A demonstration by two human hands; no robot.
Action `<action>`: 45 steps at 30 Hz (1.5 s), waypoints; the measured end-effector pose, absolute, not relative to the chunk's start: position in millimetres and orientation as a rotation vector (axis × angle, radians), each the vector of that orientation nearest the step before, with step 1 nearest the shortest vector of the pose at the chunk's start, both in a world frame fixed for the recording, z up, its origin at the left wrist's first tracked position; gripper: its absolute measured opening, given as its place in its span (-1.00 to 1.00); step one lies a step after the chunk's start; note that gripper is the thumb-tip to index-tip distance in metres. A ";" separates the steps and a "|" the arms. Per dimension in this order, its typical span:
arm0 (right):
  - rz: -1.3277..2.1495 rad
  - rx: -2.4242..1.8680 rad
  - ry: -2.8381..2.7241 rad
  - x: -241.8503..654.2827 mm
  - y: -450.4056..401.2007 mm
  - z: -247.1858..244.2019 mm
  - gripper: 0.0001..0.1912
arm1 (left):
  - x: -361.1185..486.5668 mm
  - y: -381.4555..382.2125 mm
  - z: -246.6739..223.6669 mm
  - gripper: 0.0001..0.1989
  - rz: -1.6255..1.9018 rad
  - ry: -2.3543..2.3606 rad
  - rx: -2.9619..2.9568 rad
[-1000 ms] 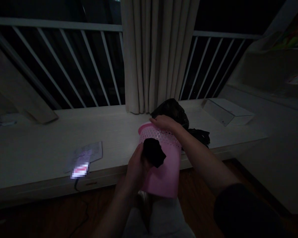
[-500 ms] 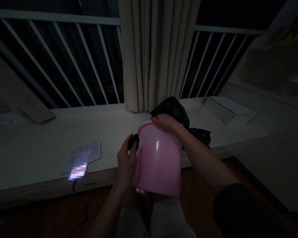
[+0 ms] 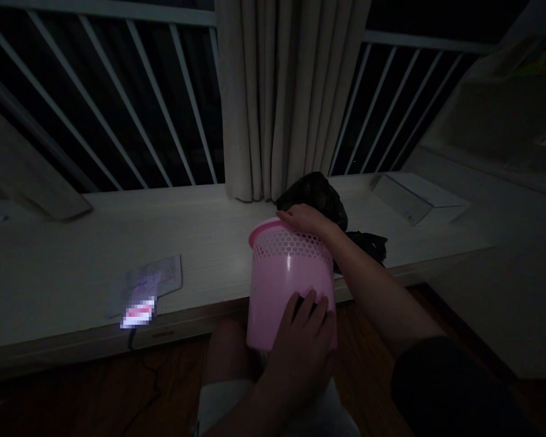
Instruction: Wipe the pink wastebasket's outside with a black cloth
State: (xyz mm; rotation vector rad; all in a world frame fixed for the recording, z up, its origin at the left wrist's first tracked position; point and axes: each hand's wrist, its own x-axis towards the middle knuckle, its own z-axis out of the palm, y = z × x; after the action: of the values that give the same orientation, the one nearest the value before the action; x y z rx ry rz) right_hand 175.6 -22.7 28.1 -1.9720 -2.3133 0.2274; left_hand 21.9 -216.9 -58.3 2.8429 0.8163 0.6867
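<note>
A pink bin (image 3: 273, 291) with a honeycomb-pattern upper band is tilted over my lap, its bottom toward me. My right hand (image 3: 307, 220) grips its rim at the top, with the fingers over the edge. Against the lower right of the bin's side lies my left hand (image 3: 304, 334). Bits of a small black object (image 3: 299, 303) show between the left fingers; most of it is hidden under them. Behind the bin, a black plastic bag (image 3: 317, 193) rests on the pale ledge (image 3: 209, 243).
Another black bag (image 3: 368, 244) lies right of the bin. A white box (image 3: 425, 197) stands at the ledge's right. On the left are a flat booklet (image 3: 168, 276) and a bright blurred-out item (image 3: 139, 312) with a cable. Curtains (image 3: 291, 103) and railings stand behind.
My left hand, with the small black object, has moved from the bin's left upper edge across to its lower right side. My right hand stays on the rim. The view has shifted slightly.
</note>
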 end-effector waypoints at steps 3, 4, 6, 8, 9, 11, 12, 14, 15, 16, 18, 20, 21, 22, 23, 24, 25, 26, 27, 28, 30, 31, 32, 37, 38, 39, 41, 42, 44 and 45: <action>0.229 -1.967 -2.310 175.1 -23.6 28.8 -0.37 | 17.2 -228.0 -63.1 -0.51 0.697 0.791 2.827; 0.228 -1.963 -2.311 174.8 -23.6 28.9 -0.37 | 13.1 -228.9 -62.5 -0.53 0.699 0.798 2.809; 0.230 -1.955 -2.315 174.2 -23.2 29.0 -0.38 | 1.4 -225.6 -58.9 -0.55 0.695 0.846 2.761; 0.232 -1.953 -2.313 173.0 -22.3 29.2 -0.38 | -12.1 -215.2 -55.4 -0.54 0.690 0.927 2.711; 0.234 -1.954 -2.310 172.1 -21.9 29.3 -0.38 | -18.3 -207.6 -55.1 -0.52 0.687 0.971 2.688; 0.235 -1.956 -2.303 170.1 -21.0 29.5 -0.39 | -27.4 -189.0 -58.6 -0.46 0.715 1.072 2.622; 0.234 -1.957 -2.299 169.0 -20.5 29.5 -0.39 | -29.7 -179.0 -62.1 -0.44 0.745 1.129 2.577; 0.229 -1.960 -2.291 167.5 -19.7 29.2 -0.39 | -28.9 -161.0 -70.0 -0.43 0.801 1.229 2.475; 0.226 -1.965 -2.287 167.3 -19.4 28.9 -0.39 | -26.0 -154.4 -73.2 -0.44 0.841 1.279 2.423; 0.224 -1.971 -2.282 167.5 -19.2 28.5 -0.39 | -21.6 -150.0 -75.3 -0.46 0.886 1.312 2.382; 0.221 -1.984 -2.275 169.6 -19.2 27.6 -0.38 | -9.7 -148.3 -74.8 -0.51 0.979 1.305 2.360; 0.214 -1.998 -2.268 172.9 -20.0 26.9 -0.37 | 3.8 -153.9 -68.2 -0.49 1.029 1.193 2.412; 0.209 -2.004 -2.265 174.7 -20.6 26.6 -0.36 | 10.3 -157.8 -63.2 -0.46 1.029 1.113 2.444; 0.207 -2.009 -2.263 176.4 -21.3 26.4 -0.36 | 16.0 -161.4 -57.4 -0.44 1.025 1.026 2.465; 0.205 -2.014 -2.261 177.7 -22.1 26.2 -0.35 | 20.9 -164.2 -51.4 -0.44 1.022 0.932 2.476; 0.203 -2.017 -2.260 178.7 -22.8 26.0 -0.36 | 24.8 -165.6 -45.7 -0.48 1.030 0.839 2.485; 0.202 -2.017 -2.260 179.4 -23.3 25.9 -0.36 | 27.7 -165.5 -40.5 -0.54 1.049 0.754 2.504; 0.200 -2.016 -2.260 179.8 -23.8 25.7 -0.37 | 29.5 -163.7 -36.2 -0.62 1.079 0.695 2.537; 0.197 -2.014 -2.259 179.9 -24.0 25.5 -0.37 | 30.6 -160.5 -33.1 -0.70 1.108 0.674 2.587; 0.192 -2.014 -2.257 179.9 -24.1 25.3 -0.37 | 31.0 -156.0 -31.2 -0.76 1.126 0.683 2.648; 0.187 -2.011 -2.254 179.9 -23.9 25.1 -0.36 | 30.9 -145.3 -31.0 -0.77 1.131 0.746 2.764; 0.186 -2.008 -2.254 179.9 -23.7 25.0 -0.36 | 30.5 -140.2 -32.4 -0.75 1.122 0.768 2.805; 0.187 -2.005 -2.254 180.1 -23.5 24.9 -0.36 | 30.1 -136.0 -34.5 -0.74 1.110 0.774 2.830; 0.193 -1.990 -2.254 181.2 -23.2 23.5 -0.38 | 26.7 -136.9 -44.5 -0.73 1.087 0.697 2.769; 0.193 -1.989 -2.251 181.0 -23.1 23.1 -0.37 | 25.6 -139.9 -45.0 -0.69 1.046 0.678 2.761; 0.192 -1.989 -2.247 180.7 -22.9 22.7 -0.37 | 24.6 -142.7 -44.9 -0.61 0.983 0.663 2.767; 0.190 -1.989 -2.241 179.2 -22.3 22.3 -0.35 | 22.6 -146.7 -43.5 -0.38 0.832 0.654 2.799; 0.191 -1.990 -2.239 178.3 -21.9 22.3 -0.35 | 21.7 -147.5 -42.5 -0.28 0.763 0.656 2.816; 0.196 -1.987 -2.240 176.4 -20.6 22.4 -0.35 | 20.4 -147.6 -40.9 -0.19 0.671 0.668 2.836; 0.198 -1.984 -2.242 175.7 -19.9 22.5 -0.35 | 19.9 -147.2 -40.6 -0.17 0.641 0.676 2.844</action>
State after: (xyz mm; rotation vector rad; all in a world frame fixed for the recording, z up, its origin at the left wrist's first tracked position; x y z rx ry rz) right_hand 175.7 -19.9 22.5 -1.9836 -2.2423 0.1980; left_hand 19.9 -147.2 -40.6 2.8444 0.6763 0.6414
